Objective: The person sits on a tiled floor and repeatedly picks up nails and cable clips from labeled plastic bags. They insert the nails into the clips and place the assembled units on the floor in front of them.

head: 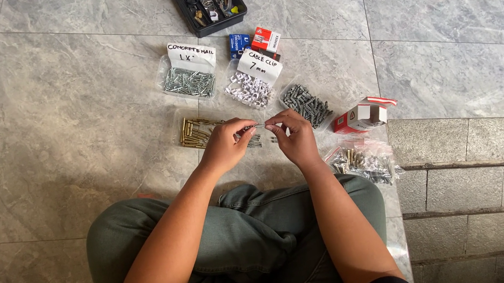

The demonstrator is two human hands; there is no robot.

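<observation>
- Above crossed legs, left hand [223,147] and right hand [293,139] pinch a thin silver metal nail [259,125] between closed fingertips.
- At twelve o'clock lies a clear bag of white plastic clips [249,90].

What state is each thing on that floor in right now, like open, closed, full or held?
Left hand: pinching a small metal fastener.
Right hand: pinching the same fastener from the other side.
Black tool tray: open-topped, filled with tools.
Red and white box: flaps open.
Bag of grey nails: lying flat, filled.
Bag of white clips: lying flat, filled.
Bag of brass screws: lying flat.
</observation>
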